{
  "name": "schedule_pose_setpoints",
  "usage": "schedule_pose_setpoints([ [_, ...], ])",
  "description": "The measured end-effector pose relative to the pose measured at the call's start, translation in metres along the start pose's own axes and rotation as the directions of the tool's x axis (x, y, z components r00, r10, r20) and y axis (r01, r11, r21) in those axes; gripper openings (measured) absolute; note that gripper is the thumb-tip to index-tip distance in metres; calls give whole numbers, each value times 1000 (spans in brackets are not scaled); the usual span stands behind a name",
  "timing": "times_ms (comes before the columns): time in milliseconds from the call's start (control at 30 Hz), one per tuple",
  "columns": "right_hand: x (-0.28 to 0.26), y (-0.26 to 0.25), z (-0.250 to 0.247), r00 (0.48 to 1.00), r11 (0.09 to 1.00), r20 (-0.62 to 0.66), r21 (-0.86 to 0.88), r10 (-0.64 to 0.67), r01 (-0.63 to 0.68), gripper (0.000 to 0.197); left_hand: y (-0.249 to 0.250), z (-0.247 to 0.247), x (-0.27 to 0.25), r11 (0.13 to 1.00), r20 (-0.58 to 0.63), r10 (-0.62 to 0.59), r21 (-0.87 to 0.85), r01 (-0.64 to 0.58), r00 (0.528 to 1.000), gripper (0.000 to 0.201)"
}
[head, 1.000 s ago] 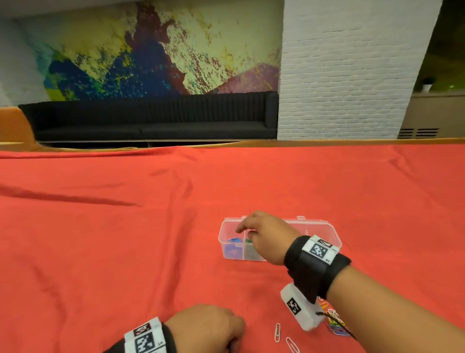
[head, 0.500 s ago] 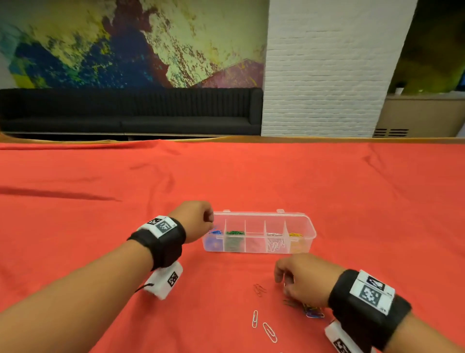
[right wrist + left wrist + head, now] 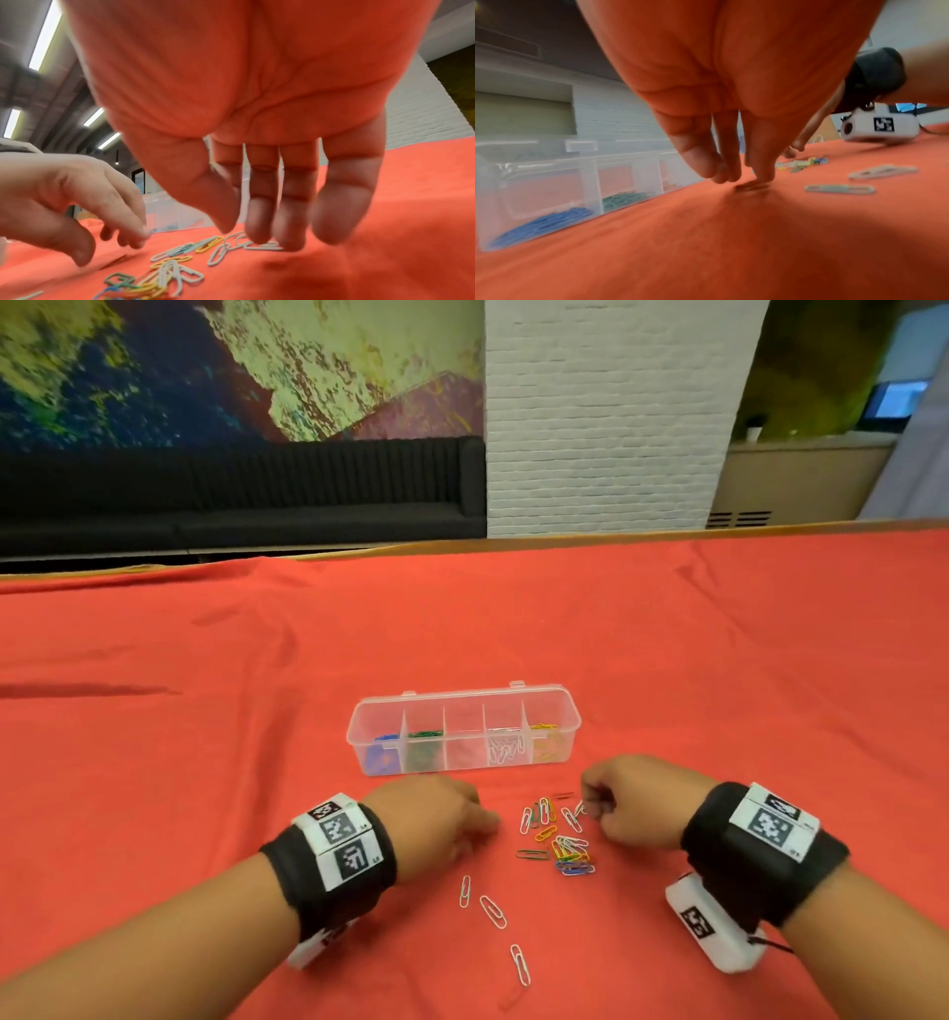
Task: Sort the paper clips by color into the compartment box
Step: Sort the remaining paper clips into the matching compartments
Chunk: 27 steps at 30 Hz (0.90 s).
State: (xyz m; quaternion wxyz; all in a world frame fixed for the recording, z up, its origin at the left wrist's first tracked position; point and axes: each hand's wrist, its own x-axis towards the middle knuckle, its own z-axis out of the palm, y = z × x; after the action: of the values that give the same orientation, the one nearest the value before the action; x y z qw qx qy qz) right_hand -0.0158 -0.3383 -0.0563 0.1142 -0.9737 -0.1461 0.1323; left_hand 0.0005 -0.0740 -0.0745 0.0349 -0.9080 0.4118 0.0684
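Observation:
The clear compartment box (image 3: 462,731) lies on the red cloth and holds blue, green, white and yellow clips in separate compartments. In front of it lies a loose pile of mixed paper clips (image 3: 562,842). My left hand (image 3: 482,821) is just left of the pile. In the left wrist view its fingertips (image 3: 761,172) point down and touch a small dark clip (image 3: 752,185) on the cloth. My right hand (image 3: 590,809) is at the pile's upper right. Its straight fingers (image 3: 259,229) touch a white clip (image 3: 262,246).
Three white clips (image 3: 493,911) lie apart, nearer me than the pile. The red cloth (image 3: 205,762) covers the whole table up to its far edge. Beyond that edge are a black sofa (image 3: 246,500) and a white brick pillar (image 3: 606,413).
My left hand has come back from the box's left end to the cloth beside the pile. My right hand, over the box one second ago, has stayed at the pile since.

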Motion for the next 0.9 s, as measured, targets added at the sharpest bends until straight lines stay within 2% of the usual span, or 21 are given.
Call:
schedule_pose_setpoints([
  [167, -2, 2, 0, 994, 997, -78, 4, 72, -72, 23, 5, 1, 0, 992, 72, -27, 121, 19, 997, 27],
  [300, 4, 2, 5, 991, 992, -37, -22, 125, -126, 30, 5, -1, -4, 987, 77, -48, 157, 36, 996, 23],
  [367, 8, 1, 8, 991, 989, -1, -57, 137, -137, 30, 1, -8, -7, 995, 8, -93, 43, 92, 996, 23],
  [433, 10, -1, 10, 990, 988, 8, -72, 140, -139, 30, -7, -22, -4, 976, -98, -191, -129, 178, 977, 20],
  [533, 11, -3, 13, 992, 987, -1, -101, 128, -128, 30, -26, -46, 12, 898, -256, -379, -336, 286, 889, 15],
  [600, 11, -4, 13, 992, 987, -4, -95, 126, -126, 28, -40, -56, 27, 867, -304, -438, -392, 308, 846, 15],
  [667, 9, -4, 12, 993, 989, -12, -80, 121, -122, 24, -48, -60, 39, 869, -247, -442, -357, 343, 862, 21],
  [733, 7, -3, 13, 992, 991, -22, -54, 124, -125, 24, -50, -58, 47, 906, -193, -401, -226, 357, 896, 27],
  [800, 7, -1, 15, 991, 991, -42, -31, 126, -128, 26, -41, -54, 47, 949, -228, -316, -68, 309, 921, 30],
  [867, 8, 3, 17, 989, 991, -70, -3, 133, -133, 25, -23, -47, 42, 968, -276, -248, -23, 252, 929, 31],
  [900, 8, 4, 17, 987, 990, -82, 13, 139, -139, 23, -13, -42, 41, 978, -260, -207, -32, 206, 943, 31],
])
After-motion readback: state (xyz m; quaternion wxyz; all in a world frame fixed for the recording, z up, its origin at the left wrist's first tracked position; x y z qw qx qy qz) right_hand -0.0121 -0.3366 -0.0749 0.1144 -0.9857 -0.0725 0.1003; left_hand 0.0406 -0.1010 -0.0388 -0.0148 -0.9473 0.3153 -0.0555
